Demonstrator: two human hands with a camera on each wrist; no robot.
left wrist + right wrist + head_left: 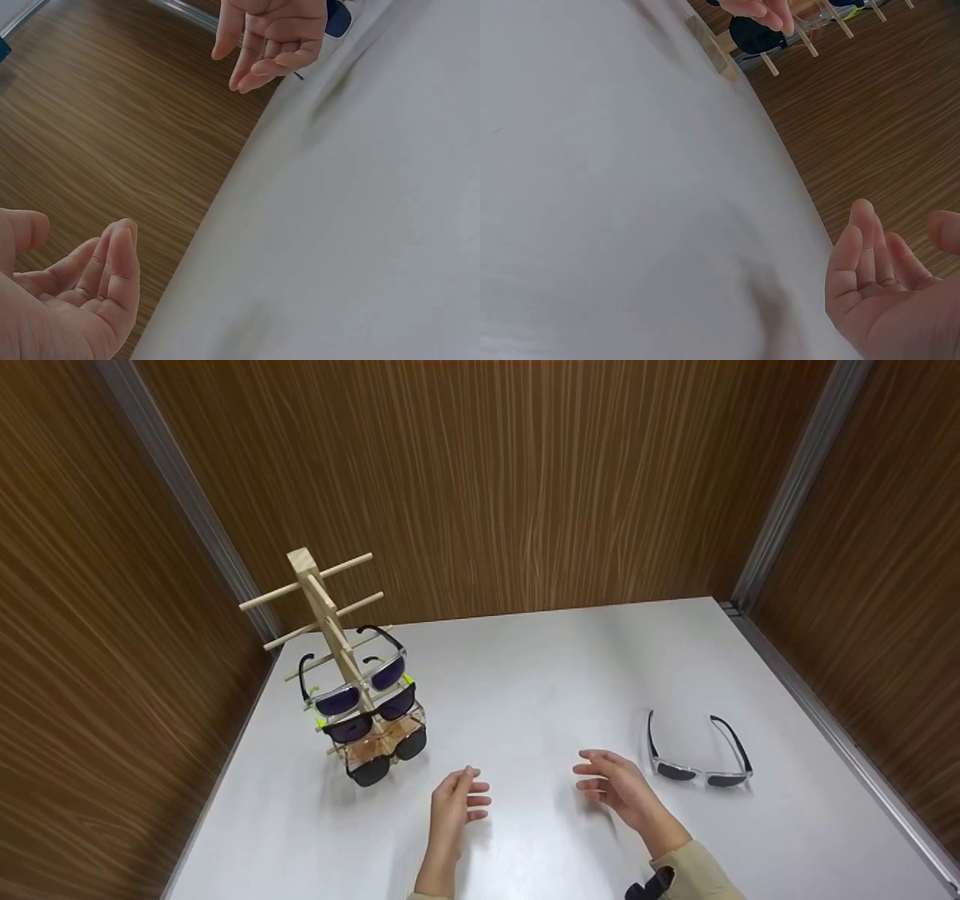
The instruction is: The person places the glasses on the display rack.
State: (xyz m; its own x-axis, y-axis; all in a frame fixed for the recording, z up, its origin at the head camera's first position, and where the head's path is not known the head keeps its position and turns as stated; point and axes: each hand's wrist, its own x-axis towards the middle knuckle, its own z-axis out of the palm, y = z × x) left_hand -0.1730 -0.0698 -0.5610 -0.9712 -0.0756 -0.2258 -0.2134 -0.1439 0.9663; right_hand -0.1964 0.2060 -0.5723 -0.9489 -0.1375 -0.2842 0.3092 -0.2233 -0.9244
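Above the white table, my left hand (451, 802) hovers with loosely bent fingers and holds nothing. To its upper left stands a wooden glasses rack (330, 615) with crossbars. Several pairs of sunglasses hang on its lower bars: a clear-framed pair (365, 688) on top, a black-framed pair (351, 729) under it, and dark-lensed sunglasses (371, 771) lowest. My right hand (619, 789) is also empty, its fingers relaxed and pointing toward the left hand. Just right of it lies a pair of sunglasses (701, 775) with clear front and black temples, arms unfolded and pointing to the back.
The white table (525, 690) is enclosed by wood-grain panels (487, 487) at the back and both sides. Metal posts (795, 472) mark the corners. The rack's upper two crossbars (345, 564) carry no glasses. A dark strap (651, 883) sits on the right sleeve.
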